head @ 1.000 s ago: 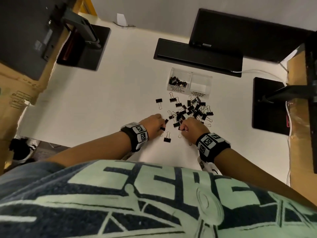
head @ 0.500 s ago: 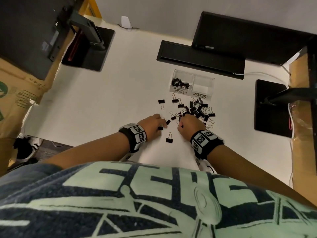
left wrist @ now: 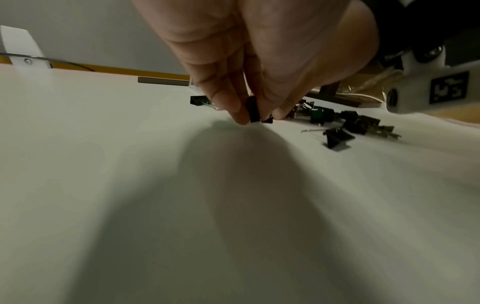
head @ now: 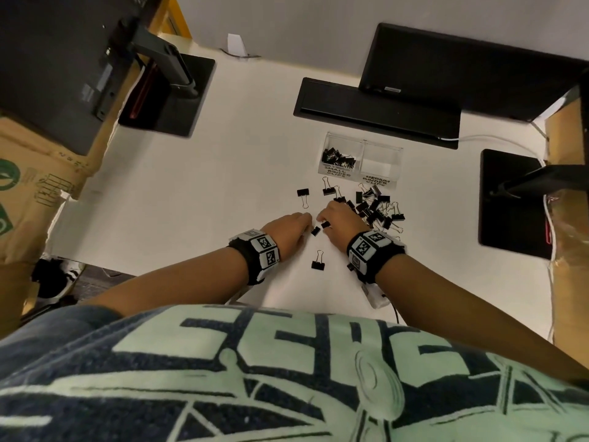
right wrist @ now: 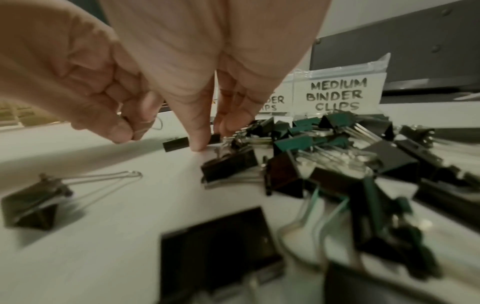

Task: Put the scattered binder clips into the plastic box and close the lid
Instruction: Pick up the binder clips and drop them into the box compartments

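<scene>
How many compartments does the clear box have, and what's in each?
2. The left compartment, labelled small, holds black clips; the right compartment, labelled medium, looks empty.

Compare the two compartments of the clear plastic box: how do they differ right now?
The left compartment holds a pile of small black clips; the right compartment shows none, only its pale bottom. The left compartment's front label reads SMALL BINDER CLIPS; the right compartment's reads MEDIUM BINDER CLIPS. The loose clip heap on the table lies mostly in front of the right compartment, less so the left. Both are clear and open-topped.

plastic box (right wrist: pixel 340 94) label "MEDIUM BINDER CLIPS"
</scene>
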The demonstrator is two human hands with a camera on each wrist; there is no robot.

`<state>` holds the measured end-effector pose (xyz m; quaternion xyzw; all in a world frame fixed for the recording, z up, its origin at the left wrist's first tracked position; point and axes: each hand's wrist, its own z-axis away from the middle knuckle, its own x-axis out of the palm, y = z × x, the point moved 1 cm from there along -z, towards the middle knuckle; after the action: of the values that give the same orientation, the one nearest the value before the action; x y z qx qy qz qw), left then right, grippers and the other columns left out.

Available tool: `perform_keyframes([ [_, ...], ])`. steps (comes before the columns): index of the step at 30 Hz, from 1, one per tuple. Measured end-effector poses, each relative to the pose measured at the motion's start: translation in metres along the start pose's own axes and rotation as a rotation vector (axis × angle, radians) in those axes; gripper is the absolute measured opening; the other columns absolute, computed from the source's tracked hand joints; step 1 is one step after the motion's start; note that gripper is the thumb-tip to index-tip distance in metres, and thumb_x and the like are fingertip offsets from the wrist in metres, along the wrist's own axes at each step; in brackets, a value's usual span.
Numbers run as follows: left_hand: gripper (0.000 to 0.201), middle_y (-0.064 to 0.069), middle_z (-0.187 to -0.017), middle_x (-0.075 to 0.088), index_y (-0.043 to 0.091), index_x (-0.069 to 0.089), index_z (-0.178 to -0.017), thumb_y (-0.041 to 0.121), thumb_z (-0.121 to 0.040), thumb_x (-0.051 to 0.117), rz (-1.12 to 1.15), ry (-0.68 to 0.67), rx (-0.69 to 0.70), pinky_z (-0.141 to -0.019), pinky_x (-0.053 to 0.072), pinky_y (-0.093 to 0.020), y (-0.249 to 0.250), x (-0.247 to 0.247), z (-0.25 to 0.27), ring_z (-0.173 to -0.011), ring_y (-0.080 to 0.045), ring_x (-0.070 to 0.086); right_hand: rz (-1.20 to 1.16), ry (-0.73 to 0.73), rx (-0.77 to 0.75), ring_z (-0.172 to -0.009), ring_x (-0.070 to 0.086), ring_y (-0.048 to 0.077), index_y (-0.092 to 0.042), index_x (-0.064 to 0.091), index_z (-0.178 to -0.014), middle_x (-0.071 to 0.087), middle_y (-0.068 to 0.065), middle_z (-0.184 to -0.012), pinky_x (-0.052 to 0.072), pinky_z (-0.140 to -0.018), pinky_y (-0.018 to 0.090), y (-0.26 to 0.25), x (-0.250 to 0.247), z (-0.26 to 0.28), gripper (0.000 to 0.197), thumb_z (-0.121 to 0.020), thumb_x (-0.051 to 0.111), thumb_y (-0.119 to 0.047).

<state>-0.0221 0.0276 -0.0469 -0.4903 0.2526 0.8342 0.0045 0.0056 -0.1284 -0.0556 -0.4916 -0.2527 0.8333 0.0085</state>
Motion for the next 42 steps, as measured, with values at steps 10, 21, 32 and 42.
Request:
perform_keyframes([
  [10, 0.043, -0.007, -0.106, 0.044, 0.017, 0.054, -0.122, 0.033, -0.086, 0.038, 0.061, -0.019, -0.1, -0.058, 0.039, -0.027, 0.008, 0.009, -0.019, -0.077, -0.027, 0.051, -0.628, 0.362, 0.301, -0.07, 0.051, 0.008, -0.016, 0.066, -0.103, 0.057, -0.004, -0.08, 0.049, -0.07, 0.023, 0.018, -0.029, 0.008, 0.019, -0.088, 0.056, -0.011],
  [21, 0.026, -0.015, -0.118, 0.046, 0.001, 0.054, -0.114, 0.015, -0.094, 0.046, -0.095, -0.035, 0.056, -0.071, 0.046, -0.035, 0.013, 0.006, -0.026, -0.089, -0.034, 0.057, -0.66, 0.53, 0.328, -0.09, 0.066, 0.022, -0.014, 0.067, -0.108, 0.07, 0.009, -0.102, 0.057, -0.084, 0.037, 0.032, -0.093, -0.037, 0.023, -0.091, 0.051, -0.014],
  [32, 0.019, -0.01, -0.107, 0.052, 0.004, 0.055, -0.102, 0.017, -0.088, 0.053, 0.108, 0.15, 0.035, -0.07, 0.047, -0.028, 0.025, -0.05, -0.05, -0.08, -0.02, 0.052, -0.45, 0.407, 0.277, -0.087, 0.059, 0.012, -0.011, 0.067, -0.097, 0.065, 0.003, -0.11, 0.049, -0.071, 0.018, 0.023, -0.081, -0.018, 0.021, -0.093, 0.047, -0.011],
  [42, 0.025, -0.014, -0.122, 0.049, 0.006, 0.058, -0.112, 0.013, -0.088, 0.058, 0.065, 0.228, -0.059, -0.09, 0.05, -0.039, 0.027, -0.112, -0.133, -0.101, -0.031, 0.058, -0.179, 0.059, 0.181, -0.114, 0.05, 0.015, -0.016, 0.056, -0.119, 0.052, -0.001, -0.121, 0.042, -0.098, 0.03, 0.035, -0.026, 0.029, 0.036, -0.084, 0.063, -0.016],
])
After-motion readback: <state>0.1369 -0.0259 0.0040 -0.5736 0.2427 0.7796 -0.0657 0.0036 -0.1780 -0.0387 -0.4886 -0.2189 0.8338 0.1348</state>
